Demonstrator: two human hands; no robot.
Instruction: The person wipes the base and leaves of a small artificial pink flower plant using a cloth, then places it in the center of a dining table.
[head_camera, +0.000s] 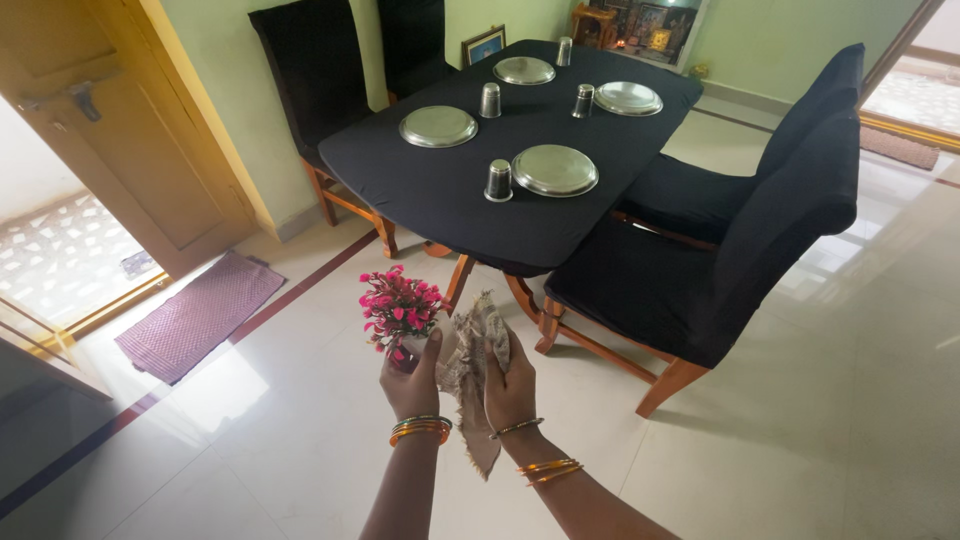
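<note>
Pink flower pot (400, 315) upright, touching crumpled beige cloth (475, 375) on its right.

A table (440, 195) under a black cloth carries four round steel plates (554, 170), one toward each corner, each with an upturned steel cup (498, 181) just beside it. The near edge is bare cloth. The table stands on a pale tiled floor (820, 400).

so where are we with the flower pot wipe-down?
Table looks set: four steel plates, four cups. In hand: left hand holds the small pot of pink flowers, right hand presses a cloth against it. The pot is not yet put down anywhere.
</note>
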